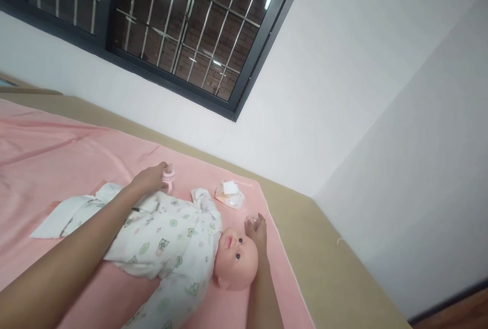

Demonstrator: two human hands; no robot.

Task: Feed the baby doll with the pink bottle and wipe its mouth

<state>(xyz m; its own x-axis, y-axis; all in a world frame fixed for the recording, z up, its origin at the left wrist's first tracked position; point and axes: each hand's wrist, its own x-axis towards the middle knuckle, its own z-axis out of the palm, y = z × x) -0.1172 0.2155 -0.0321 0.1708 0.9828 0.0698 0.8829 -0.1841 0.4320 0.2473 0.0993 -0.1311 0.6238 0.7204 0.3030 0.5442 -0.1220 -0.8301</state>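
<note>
A baby doll (171, 232) in a white patterned outfit lies on its back on a pink sheet (95, 148), its head (238, 260) toward the right. Beyond the doll's body, my left hand (150, 178) is closed around a small pink baby bottle (168, 179), which stands upright with its clear teat showing. Past the doll's head, my right hand (259, 230) has its fingers curled around a clear cap (253, 220), partly hidden by them. Between the two hands lies a small soft pack of wipes (230, 195) with a white lid.
The sheet covers part of a beige padded surface (320, 258) that meets white walls (343, 90) at the back and right. A dark-framed window (186, 29) with metal bars is above it. White cloth (70, 212) lies around the doll's legs.
</note>
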